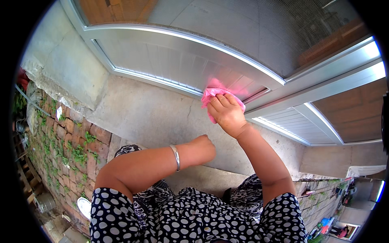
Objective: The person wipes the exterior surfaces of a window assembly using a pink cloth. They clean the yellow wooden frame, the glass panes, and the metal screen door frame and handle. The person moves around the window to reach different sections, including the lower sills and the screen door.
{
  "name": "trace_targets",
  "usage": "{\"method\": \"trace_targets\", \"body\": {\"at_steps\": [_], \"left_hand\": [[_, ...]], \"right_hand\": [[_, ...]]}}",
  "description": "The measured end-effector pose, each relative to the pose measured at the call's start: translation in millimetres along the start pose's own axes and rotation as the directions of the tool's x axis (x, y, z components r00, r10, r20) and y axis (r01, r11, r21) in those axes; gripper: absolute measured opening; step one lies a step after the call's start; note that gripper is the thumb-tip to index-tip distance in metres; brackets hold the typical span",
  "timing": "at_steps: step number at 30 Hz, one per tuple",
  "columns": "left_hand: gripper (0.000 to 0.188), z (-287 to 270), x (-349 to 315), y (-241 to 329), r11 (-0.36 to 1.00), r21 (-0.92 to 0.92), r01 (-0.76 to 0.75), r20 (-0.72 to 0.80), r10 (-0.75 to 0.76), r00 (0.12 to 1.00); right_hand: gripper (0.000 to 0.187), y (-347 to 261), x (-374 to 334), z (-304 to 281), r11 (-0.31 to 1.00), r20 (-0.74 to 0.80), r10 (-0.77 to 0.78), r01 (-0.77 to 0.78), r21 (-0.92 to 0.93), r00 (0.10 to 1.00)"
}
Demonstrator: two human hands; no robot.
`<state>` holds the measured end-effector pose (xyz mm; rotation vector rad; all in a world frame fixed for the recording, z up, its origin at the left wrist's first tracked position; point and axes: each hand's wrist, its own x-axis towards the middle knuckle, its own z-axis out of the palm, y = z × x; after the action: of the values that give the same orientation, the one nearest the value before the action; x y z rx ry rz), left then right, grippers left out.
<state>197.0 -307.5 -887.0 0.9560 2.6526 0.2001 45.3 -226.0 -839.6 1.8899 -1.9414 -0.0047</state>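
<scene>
A crumpled pink cloth (pixel 212 95) is under the fingers of my right hand (pixel 228 113), which presses it against the lower panel of a silver metal door (pixel 162 56). The cloth sticks out around my fingertips and casts a pink reflection on the ribbed panel. My left hand (pixel 202 149) is curled into a fist in front of my body, below and to the left of the cloth, touching nothing that I can see. Its fingers are mostly turned away, and nothing shows sticking out of it. A silver bangle (pixel 175 158) circles my left wrist.
Dark mesh (pixel 251 36) fills the door's upper part. A second panelled frame (pixel 300 125) adjoins at right. Below the door runs a concrete step (pixel 150 109), with a plastered wall (pixel 69 56) at left. Weedy brick paving (pixel 73 150) and a white round object (pixel 84 207) lie at lower left.
</scene>
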Motion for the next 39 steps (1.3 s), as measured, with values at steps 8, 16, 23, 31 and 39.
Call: {"method": "trace_targets", "body": {"at_steps": [8, 16, 23, 31, 39], "left_hand": [[0.009, -8, -5, -1, 0.999, -0.018, 0.048, -0.025, -0.049, 0.998], [0.01, -1, -2, 3, 0.997, -0.065, 0.051, -0.061, -0.055, 0.997], [0.007, -10, -5, 6, 0.998, -0.046, 0.034, 0.012, -0.034, 0.999], [0.007, -13, -7, 7, 0.998, -0.037, 0.044, 0.019, -0.044, 0.999], [0.008, -10, -13, 10, 0.999, -0.012, 0.051, -0.006, -0.051, 0.999]], "right_hand": [[0.022, 0, -5, 0, 0.992, -0.063, -0.049, 0.056, 0.111, 0.997], [0.026, 11, 13, -92, 0.986, -0.253, 0.008, -0.05, -0.159, 0.967], [0.022, 17, 1, -57, 0.979, -0.148, 0.071, -0.098, -0.181, 0.986], [0.031, 6, -12, -12, 0.998, -0.036, 0.029, -0.03, -0.047, 0.999], [0.028, 0, -16, -1, 0.998, 0.023, 0.028, -0.029, 0.056, 0.999]]}}
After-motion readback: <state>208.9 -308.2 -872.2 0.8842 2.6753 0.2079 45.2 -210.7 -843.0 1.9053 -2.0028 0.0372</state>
